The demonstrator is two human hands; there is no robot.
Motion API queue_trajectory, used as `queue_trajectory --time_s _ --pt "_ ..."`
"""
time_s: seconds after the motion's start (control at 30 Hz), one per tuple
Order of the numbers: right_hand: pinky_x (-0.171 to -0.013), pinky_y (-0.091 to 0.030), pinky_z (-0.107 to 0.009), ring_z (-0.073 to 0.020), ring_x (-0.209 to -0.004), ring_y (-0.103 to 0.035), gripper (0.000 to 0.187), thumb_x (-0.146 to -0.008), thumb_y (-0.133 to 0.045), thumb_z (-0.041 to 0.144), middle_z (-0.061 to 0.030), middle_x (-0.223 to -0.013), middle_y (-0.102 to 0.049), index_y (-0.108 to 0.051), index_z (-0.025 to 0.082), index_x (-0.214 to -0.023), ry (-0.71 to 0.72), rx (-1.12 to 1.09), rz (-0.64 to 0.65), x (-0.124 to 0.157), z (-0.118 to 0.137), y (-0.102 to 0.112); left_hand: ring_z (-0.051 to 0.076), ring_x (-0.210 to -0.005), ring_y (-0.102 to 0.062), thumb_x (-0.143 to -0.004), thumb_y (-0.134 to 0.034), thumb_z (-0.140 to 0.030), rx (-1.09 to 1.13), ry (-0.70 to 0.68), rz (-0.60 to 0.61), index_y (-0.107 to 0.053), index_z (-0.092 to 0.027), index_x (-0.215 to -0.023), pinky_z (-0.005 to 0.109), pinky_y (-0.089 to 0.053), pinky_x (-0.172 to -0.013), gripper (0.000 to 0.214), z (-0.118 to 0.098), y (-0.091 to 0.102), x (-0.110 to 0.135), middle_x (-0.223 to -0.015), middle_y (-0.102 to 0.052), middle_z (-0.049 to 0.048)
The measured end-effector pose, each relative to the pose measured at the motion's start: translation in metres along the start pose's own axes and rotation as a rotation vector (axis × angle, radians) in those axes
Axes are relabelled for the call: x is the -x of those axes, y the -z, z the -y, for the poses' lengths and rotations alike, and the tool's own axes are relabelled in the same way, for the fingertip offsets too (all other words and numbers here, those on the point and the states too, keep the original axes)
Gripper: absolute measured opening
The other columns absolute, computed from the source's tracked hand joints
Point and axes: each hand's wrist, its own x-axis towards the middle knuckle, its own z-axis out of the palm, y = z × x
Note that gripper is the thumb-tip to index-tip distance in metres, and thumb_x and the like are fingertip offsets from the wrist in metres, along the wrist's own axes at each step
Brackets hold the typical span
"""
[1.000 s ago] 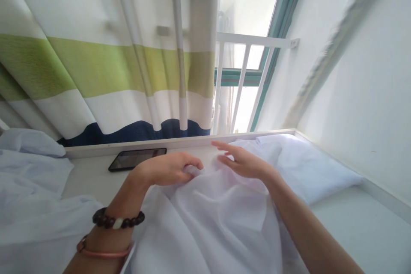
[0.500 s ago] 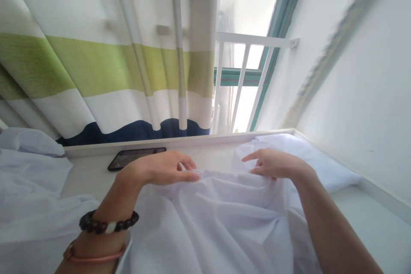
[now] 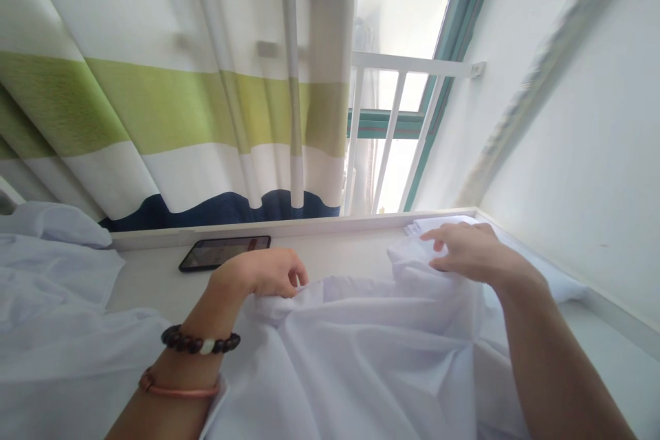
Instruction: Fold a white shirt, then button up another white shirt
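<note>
A large white cloth lies in loose folds in front of me, its far edge crossing between my hands. My left hand is closed on that edge at the left, fingers curled down into the fabric. It wears a dark beaded bracelet and a reddish bangle. At the cloth's right far corner is my right hand, its thumb and forefinger apart over the bunched fabric. Whether its other fingers touch the cloth is hidden. Another folded white cloth lies partly behind the right hand.
A phone lies flat on the white surface beyond my left hand. More white cloth is heaped at the left. A raised rim borders the far side, with a striped curtain, white railing and wall behind.
My left hand's fingers have curled down onto the cloth's edge. My right hand has moved right and slightly up, and the cloth's right corner is more bunched. The view has shifted slightly.
</note>
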Motion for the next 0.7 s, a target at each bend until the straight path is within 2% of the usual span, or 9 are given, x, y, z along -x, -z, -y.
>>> queue_trajectory --time_s 0.07,0.1,0.2,0.27,0.37,0.43,0.53,0.6,0.7 --pt "-0.104 -0.034 -0.045 -0.0313 -0.12 -0.052 0.048 -0.067 -0.063 0.018 -0.0061 -0.123 -0.064 -0.068 0.026 -0.115 0.169 -0.08 0.024 0.0 0.016 -0.004 0.022 -0.076 -0.064 -0.075 -0.056 -0.033 -0.054 -0.091 -0.157 -0.071 -0.02 -0.083 0.027 -0.046 -0.065 0.023 -0.006 0.001 -0.002 -0.083 -0.072 0.0036" --pt "-0.102 -0.036 -0.042 -0.0298 -0.121 -0.052 0.046 -0.07 -0.062 0.019 -0.0052 -0.127 -0.062 -0.067 0.026 -0.115 0.278 -0.166 0.096 0.0 0.025 -0.006 0.021 -0.079 -0.063 -0.08 -0.052 -0.034 -0.054 -0.161 -0.271 -0.07 -0.019 -0.085 0.027 -0.046 -0.07 0.023 -0.009 0.001 -0.002 -0.086 -0.071 0.0034" --pt "-0.085 -0.049 -0.032 -0.0245 -0.102 -0.063 0.034 -0.082 -0.052 0.03 -0.0011 -0.112 -0.07 -0.068 0.026 -0.112 0.508 -0.427 0.44 0.001 0.044 -0.006 0.018 -0.093 -0.06 -0.091 -0.042 -0.028 -0.023 -0.376 -0.702 -0.064 -0.02 -0.098 0.027 -0.044 -0.085 0.024 -0.02 0.006 0.004 -0.1 -0.068 0.0034" --pt "-0.082 -0.05 -0.033 -0.0241 -0.097 -0.064 0.036 -0.089 -0.044 0.039 -0.0002 -0.105 -0.072 -0.069 0.025 -0.11 0.511 -0.534 0.52 0.002 0.046 -0.002 0.018 -0.098 -0.059 -0.095 -0.039 -0.027 -0.065 -0.4 -0.959 -0.061 -0.02 -0.104 0.027 -0.042 -0.089 0.024 -0.024 0.008 0.011 -0.105 -0.066 0.0041" --pt "-0.091 -0.046 -0.037 -0.0271 -0.104 -0.062 0.054 -0.093 -0.03 0.053 -0.0028 -0.108 -0.071 -0.071 0.021 -0.106 0.348 -0.616 0.388 0.004 0.039 0.006 0.019 -0.098 -0.059 -0.097 -0.04 -0.036 -0.169 -0.289 -1.163 -0.06 -0.02 -0.105 0.028 -0.041 -0.09 0.027 -0.026 0.01 0.015 -0.106 -0.066 0.0046" --pt "-0.085 -0.049 -0.038 -0.0288 -0.097 -0.064 0.053 -0.089 -0.036 0.059 -0.0042 -0.102 -0.072 -0.074 0.022 -0.1 0.252 -0.563 0.359 0.007 0.032 0.01 0.021 -0.099 -0.06 -0.096 -0.04 -0.043 -0.208 -0.196 -1.21 -0.061 -0.02 -0.105 0.028 -0.042 -0.09 0.032 -0.022 0.01 0.013 -0.106 -0.066 0.0055" --pt "-0.076 -0.052 -0.036 -0.0285 -0.091 -0.066 0.029 -0.076 -0.061 0.042 -0.0039 -0.097 -0.073 -0.074 0.027 -0.097 0.158 -0.384 0.294 0.01 0.016 0.013 0.024 -0.101 -0.061 -0.096 -0.04 -0.045 -0.228 -0.091 -1.266 -0.062 -0.019 -0.106 0.03 -0.043 -0.089 0.036 -0.011 0.013 0.013 -0.108 -0.067 0.0071" --pt "-0.079 -0.052 -0.035 -0.0282 -0.094 -0.066 0.033 -0.07 -0.063 0.028 -0.0044 -0.104 -0.072 -0.073 0.027 -0.102 0.081 -0.322 0.159 0.014 -0.002 0.015 0.024 -0.102 -0.061 -0.095 -0.04 -0.045 -0.215 -0.045 -1.354 -0.063 -0.018 -0.106 0.03 -0.043 -0.091 0.037 0.002 0.018 0.017 -0.11 -0.067 0.0072" --pt "-0.075 -0.054 -0.035 -0.0278 -0.092 -0.066 0.045 -0.066 -0.06 0.022 -0.0053 -0.111 -0.07 -0.069 0.026 -0.11 -0.059 -0.298 0.002 0.022 -0.037 0.019 0.023 -0.094 -0.064 -0.091 -0.049 -0.041 -0.125 0.075 -1.607 -0.067 -0.016 -0.103 0.031 -0.046 -0.087 0.033 0.023 0.03 0.03 -0.103 -0.07 0.0064"
